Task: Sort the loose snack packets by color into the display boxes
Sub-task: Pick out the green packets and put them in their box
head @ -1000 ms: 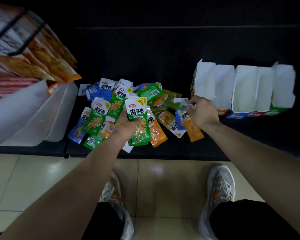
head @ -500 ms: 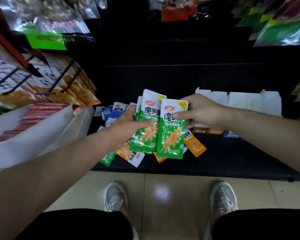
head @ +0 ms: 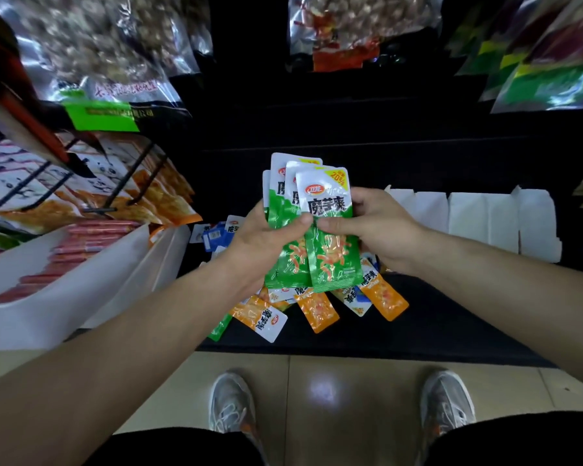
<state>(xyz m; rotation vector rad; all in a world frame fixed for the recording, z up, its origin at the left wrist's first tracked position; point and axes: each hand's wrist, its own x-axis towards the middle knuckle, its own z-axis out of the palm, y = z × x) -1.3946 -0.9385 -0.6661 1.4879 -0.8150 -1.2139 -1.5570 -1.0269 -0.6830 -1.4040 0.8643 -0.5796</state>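
- Green packets [head: 317,237] form one stack above the middle of the shelf [head: 451,317]; the left hand [head: 266,243] and the right hand [head: 381,227] both pinch it.
- I judge that the green ones are being collected; next, the stack must go into one of the display boxes [head: 468,216].
- These boxes stand at the shelf's right back edge; their inside is hidden.
- Orange packets [head: 317,311] lie loose near the front edge.

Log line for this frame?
left hand: grips green packets; right hand: pinches same stack; orange packets: loose on shelf; display boxes: behind
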